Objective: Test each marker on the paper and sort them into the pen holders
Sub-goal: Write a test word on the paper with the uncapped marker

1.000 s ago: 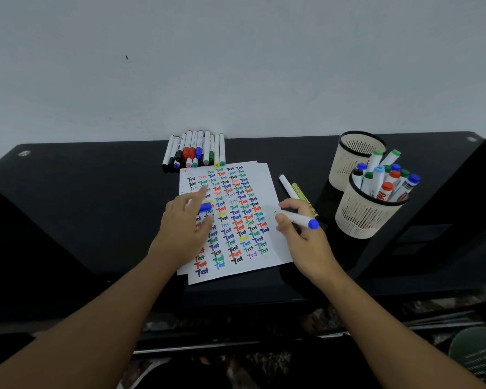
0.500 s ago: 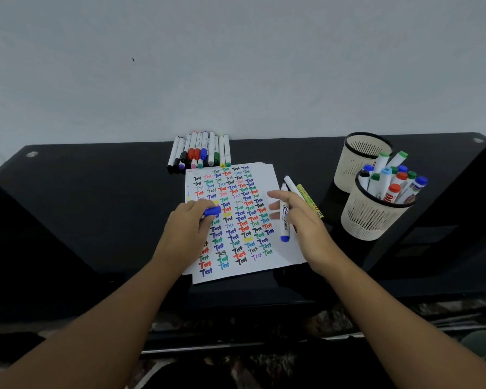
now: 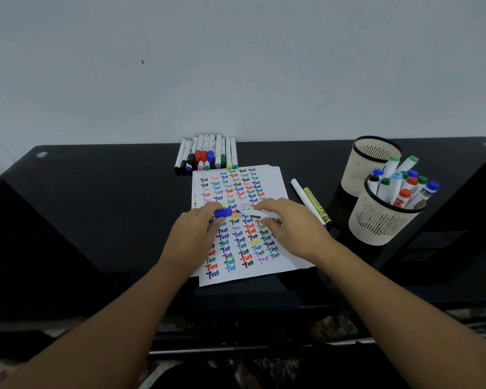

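Showing a sort well underway: beneath both hands the paper (image 3: 253, 265) is nearly filled with test words. Right of them, the near pen holder (image 3: 382, 223) is full, the far pen holder (image 3: 368, 164) looks empty. Beyond, a row of markers (image 3: 206, 153) waits. Right hand (image 3: 295, 228) holds the blue marker (image 3: 257, 214); left hand (image 3: 192, 237) pinches its cap (image 3: 222, 213).
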